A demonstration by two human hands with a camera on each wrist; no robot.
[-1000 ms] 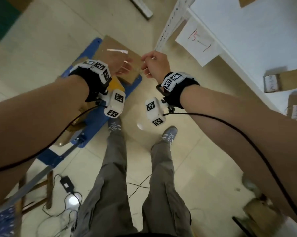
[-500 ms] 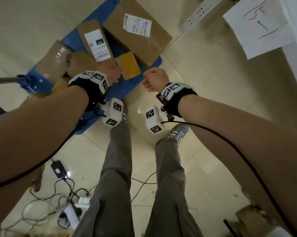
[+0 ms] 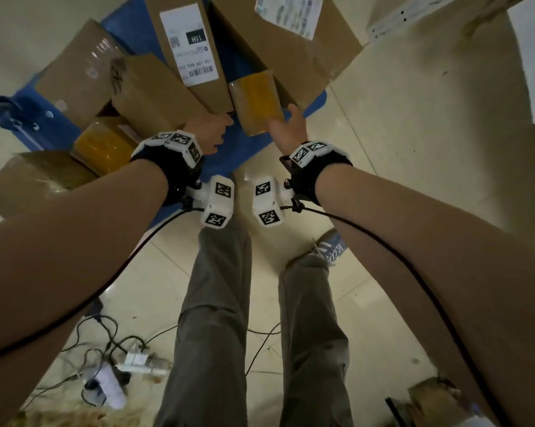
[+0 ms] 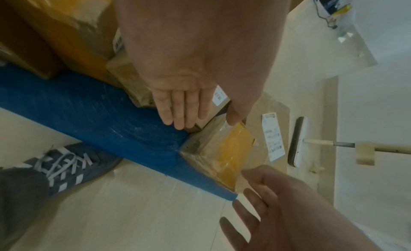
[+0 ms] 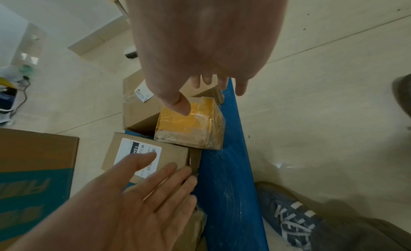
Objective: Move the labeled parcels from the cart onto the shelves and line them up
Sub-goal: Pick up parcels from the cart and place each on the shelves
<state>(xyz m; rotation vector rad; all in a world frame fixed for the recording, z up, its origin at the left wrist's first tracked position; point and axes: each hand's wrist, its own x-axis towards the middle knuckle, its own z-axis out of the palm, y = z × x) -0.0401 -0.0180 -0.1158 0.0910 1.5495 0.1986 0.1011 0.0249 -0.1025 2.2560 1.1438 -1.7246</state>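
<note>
Both hands spread: L hand (image 3: 210,135), R hand (image 3: 287,129) flank yellow parcel (image 3: 257,101) on cart (image 4: 93,114). I'd clamp opposite sides, lift level.

Both bare forearms reach forward and down, each wrist wrapped in a black band carrying a white marker block. The left hand (image 3: 209,135) is stretched out flat, its fingers (image 4: 177,110) straight and held together, gripping nothing. The right hand (image 3: 287,129) is spread open, thumb (image 5: 180,103) apart from the fingers.

Parcel storeroom — cart (image 3: 142,35), labelled boxes (image 3: 189,50)
</note>
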